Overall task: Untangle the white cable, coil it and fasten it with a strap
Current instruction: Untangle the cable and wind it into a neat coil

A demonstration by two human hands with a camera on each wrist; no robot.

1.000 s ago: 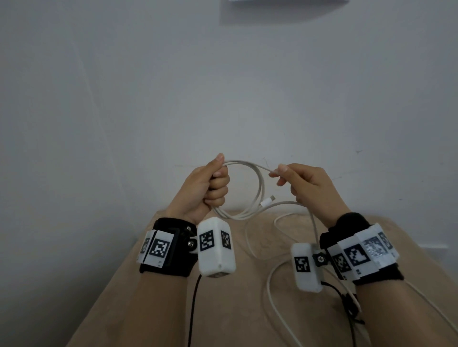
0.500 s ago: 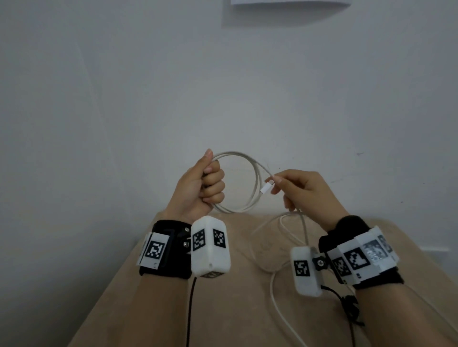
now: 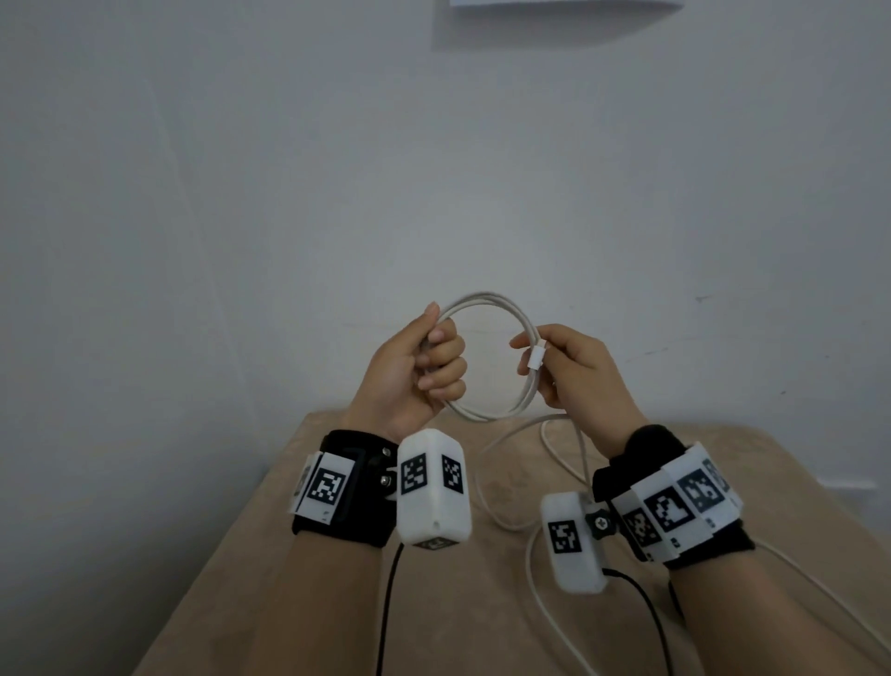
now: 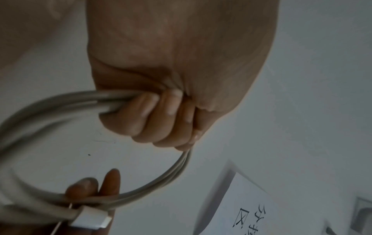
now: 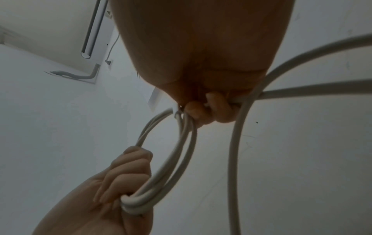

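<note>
A white cable (image 3: 487,301) forms a round coil of a few loops, held up in front of the wall between both hands. My left hand (image 3: 424,362) grips the coil's left side in a fist; its curled fingers (image 4: 161,117) wrap the strands (image 4: 60,101). My right hand (image 3: 564,366) pinches the coil's right side together with the white plug (image 3: 536,359), which also shows in the left wrist view (image 4: 90,220). From the right hand the rest of the cable (image 3: 501,492) trails down onto the beige table (image 3: 270,555). In the right wrist view the loops (image 5: 177,152) run between both hands. No strap is visible.
A pale wall stands close behind the table. A sheet of paper (image 3: 554,5) hangs on it at the top. Black wrist-camera leads (image 3: 385,608) hang below both forearms. Loose white cable (image 3: 545,613) lies on the table's right half, running toward the near edge.
My right hand has brought the plug end up against the coil and closed on it there. The coil is tighter and rounder, and both hands have risen slightly.
</note>
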